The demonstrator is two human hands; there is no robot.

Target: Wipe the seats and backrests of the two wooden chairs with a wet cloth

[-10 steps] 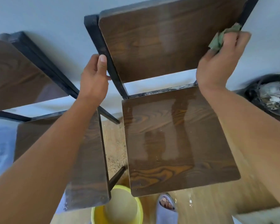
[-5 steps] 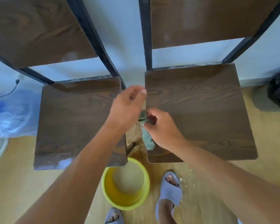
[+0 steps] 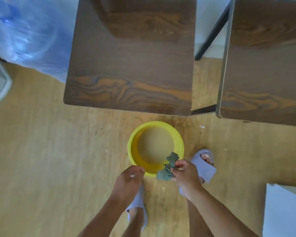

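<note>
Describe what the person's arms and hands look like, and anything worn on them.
Both forearms are bare, with no sleeves in view. The left hand and right hand wear no gloves; no watch, bracelet or ring shows. Fingernails are short.

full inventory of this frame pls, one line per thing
wooden chairs: 2, dark brown seats, black frames, top centre and top right
basin: 1, yellow, on floor before the chairs
cloth: 1, green, bunched at basin's near rim
plastic bag: 1, clear blue, top left
floor: light wood
slippers: 2, pale lilac, on feet
left hand: 1, empty, beside basin
right hand: 1, grip on cloth
</note>
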